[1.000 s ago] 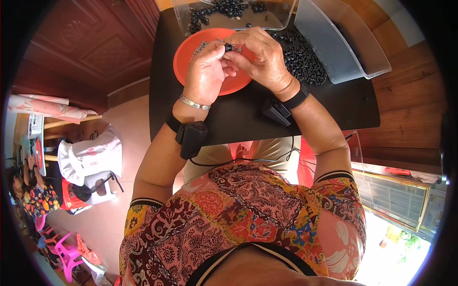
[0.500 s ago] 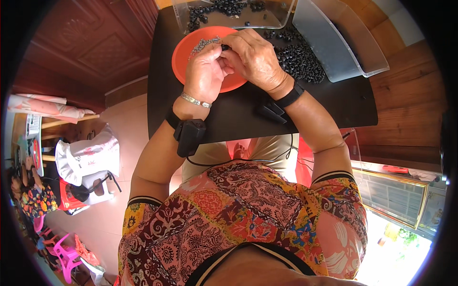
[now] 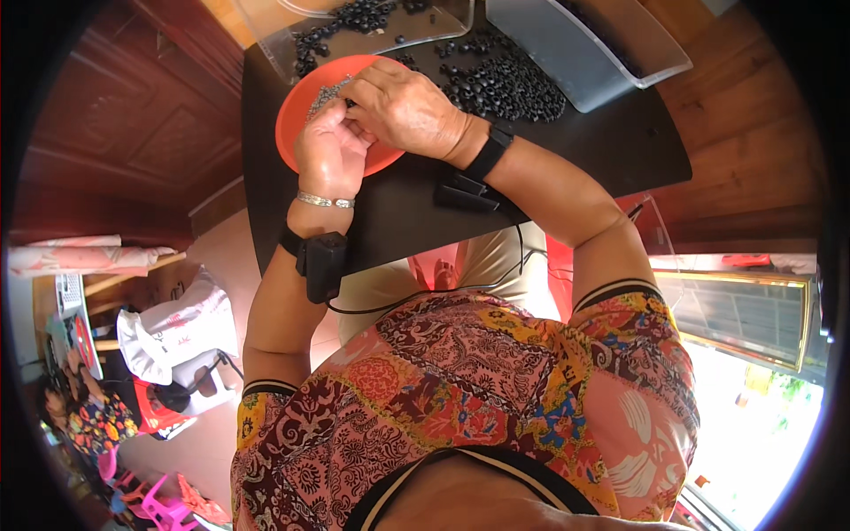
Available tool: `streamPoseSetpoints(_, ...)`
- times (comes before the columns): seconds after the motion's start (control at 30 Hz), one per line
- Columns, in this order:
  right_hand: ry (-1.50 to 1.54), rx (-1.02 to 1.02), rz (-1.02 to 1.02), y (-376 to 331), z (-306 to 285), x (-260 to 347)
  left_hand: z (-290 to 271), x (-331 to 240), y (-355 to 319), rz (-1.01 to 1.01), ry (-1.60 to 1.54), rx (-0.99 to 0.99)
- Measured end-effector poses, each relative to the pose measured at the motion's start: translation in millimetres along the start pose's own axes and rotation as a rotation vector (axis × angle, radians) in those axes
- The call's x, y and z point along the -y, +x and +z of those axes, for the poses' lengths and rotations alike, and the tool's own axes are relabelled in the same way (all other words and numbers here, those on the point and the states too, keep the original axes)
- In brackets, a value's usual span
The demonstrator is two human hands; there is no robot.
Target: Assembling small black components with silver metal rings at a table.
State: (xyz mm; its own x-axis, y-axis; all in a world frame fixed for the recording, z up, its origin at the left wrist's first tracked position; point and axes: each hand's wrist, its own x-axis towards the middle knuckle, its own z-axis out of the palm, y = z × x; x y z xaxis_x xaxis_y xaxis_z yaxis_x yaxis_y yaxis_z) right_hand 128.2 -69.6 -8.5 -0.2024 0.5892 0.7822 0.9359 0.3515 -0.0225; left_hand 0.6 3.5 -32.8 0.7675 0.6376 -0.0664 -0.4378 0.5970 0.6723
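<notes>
Both my hands meet above a shallow orange-red bowl (image 3: 288,133). My left hand (image 3: 330,159), palm turned up, has its fingers curled in and its fingertips at a small black part (image 3: 350,103). From the right, my right hand (image 3: 407,111) comes over it with the back of the hand up and pinches at the same part. The fingers hide most of that part, so its exact kind does not show. Beyond my left fingertips, small grey metal-looking pieces (image 3: 324,96) lie in the bowl.
A pile of small black ring-like parts (image 3: 513,88) lies on the dark table (image 3: 390,221) to the right of the bowl. Behind stand a clear plastic bin (image 3: 425,31) with more black parts and a second translucent bin (image 3: 575,62). A black device (image 3: 465,193) lies near the table's front edge.
The whole view has shifted, so the table and bowl appear further left. Both hands stay together at the small black part, with only slight finger movement.
</notes>
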Motion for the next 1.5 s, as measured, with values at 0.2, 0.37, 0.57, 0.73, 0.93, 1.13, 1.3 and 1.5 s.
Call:
streamPoseSetpoints(0.2, -0.012, -0.035, -0.054, 4.6, -5.0, 2.5, 4.6, -3.1, -2.4, 0.031, 0.024, -0.02)
streamPoseSetpoints(0.37, 0.17, -0.105, 0.041, 5.6, -9.0, -4.2, 9.8, -6.1, -3.9, 0.043, 0.044, 0.175)
streamPoseSetpoints(0.57, 0.363, -0.125, 0.197, 6.7, -8.1, -2.5, 8.9, -8.9, -5.3, 0.053, 0.082, 0.12)
streamPoseSetpoints(0.73, 0.372, -0.085, 0.235, 6.4, -9.6, -3.6, 6.3, -8.5, -4.0, 0.048, 0.1, 0.13)
streamPoseSetpoints(0.93, 0.345, -0.06, 0.246, 5.9, -11.3, -4.1, 5.7, -8.8, -3.5, 0.007, 0.074, 0.141)
streamPoseSetpoints(1.13, 0.221, -0.055, 0.153, 7.1, -12.5, -4.2, 9.5, -9.0, -4.3, 0.011, 0.085, 0.072)
streamPoseSetpoints(1.3, 0.159, -0.005, 0.153, 6.9, -15.4, -1.4, 5.4, -10.2, -2.1, -0.005, 0.114, 0.163)
streamPoseSetpoints(1.5, 0.116, -0.028, 0.115, 7.1, -16.3, -2.8, 6.0, -9.5, -2.1, -0.009, 0.141, 0.198)
